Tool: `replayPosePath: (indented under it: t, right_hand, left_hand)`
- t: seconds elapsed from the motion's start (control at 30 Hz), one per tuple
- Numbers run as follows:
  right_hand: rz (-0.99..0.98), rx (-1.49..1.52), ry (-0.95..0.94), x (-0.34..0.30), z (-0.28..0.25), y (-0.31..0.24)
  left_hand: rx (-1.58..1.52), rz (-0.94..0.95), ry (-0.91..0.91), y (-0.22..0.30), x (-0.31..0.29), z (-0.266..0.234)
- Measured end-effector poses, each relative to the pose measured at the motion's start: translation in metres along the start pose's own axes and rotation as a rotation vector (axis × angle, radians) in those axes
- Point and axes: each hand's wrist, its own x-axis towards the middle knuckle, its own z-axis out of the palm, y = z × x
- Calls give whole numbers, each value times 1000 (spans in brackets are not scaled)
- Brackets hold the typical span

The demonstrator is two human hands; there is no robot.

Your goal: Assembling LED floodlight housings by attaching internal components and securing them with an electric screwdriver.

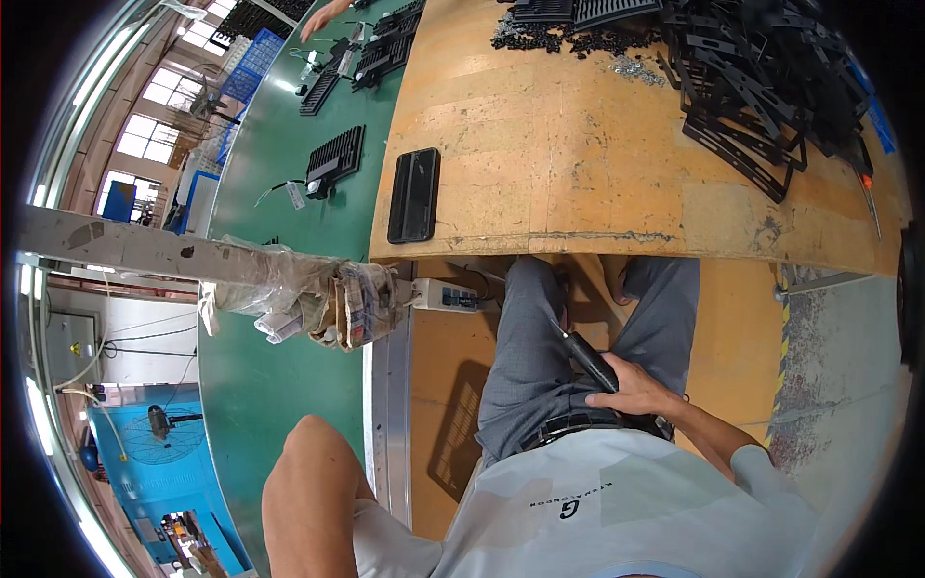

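Observation:
My right hand point(634, 387) rests over my lap, its fingers wrapped round a screwdriver point(590, 362) with a thick black handle. The tool's thin metal shaft points up and to the left, above my thigh. Of my left arm only the bent elbow point(313, 472) shows, over the edge of the green belt; the hand itself is out of the picture. A black smartphone point(414, 196) lies on the wooden table point(540, 144) beyond my lap, near the table's left edge.
Black metal brackets point(761, 106) are heaped at the table's far right, with small black screws point(578, 40) beside them. Finned black units point(334, 154) sit on the green belt point(289, 231). A wrapped metal bar point(145, 241) crosses it. Another person's hand point(323, 19) reaches in at the top.

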Motion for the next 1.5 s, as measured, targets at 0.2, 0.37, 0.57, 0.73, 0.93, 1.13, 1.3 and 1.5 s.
replayPosePath:
  t: [0.2, 0.37, 0.57, 0.73, 0.93, 1.13, 1.3, 1.5]
  right_hand:
    - [52, -10, -20, 2, -9, -21]
    - [38, -20, 72, 11, 6, 6]
    - [42, 31, 17, 19, 14, -20]
    - [20, -120, 50, 28, 25, -13]
    - [146, -64, 62, 32, 40, -37]
    - [167, 33, -9, 29, 42, -41]
    - [393, 75, -146, 60, 48, -46]
    - [317, 93, -125, 81, 61, -57]
  left_hand:
    - [48, -78, 60, 5, -11, 9]
    - [160, -116, 72, 8, -56, 32]
    - [321, -1079, 1840, 5, -292, 138]
    - [1333, -2136, 1969, -44, -504, 172]
    - [1482, -1464, 1663, -49, -599, 146]
    - [1392, -1608, 1160, -99, -483, 100]
    - [1228, -1659, 1100, -75, -422, 149]
    - [1085, -1915, 1255, -43, -426, 231]
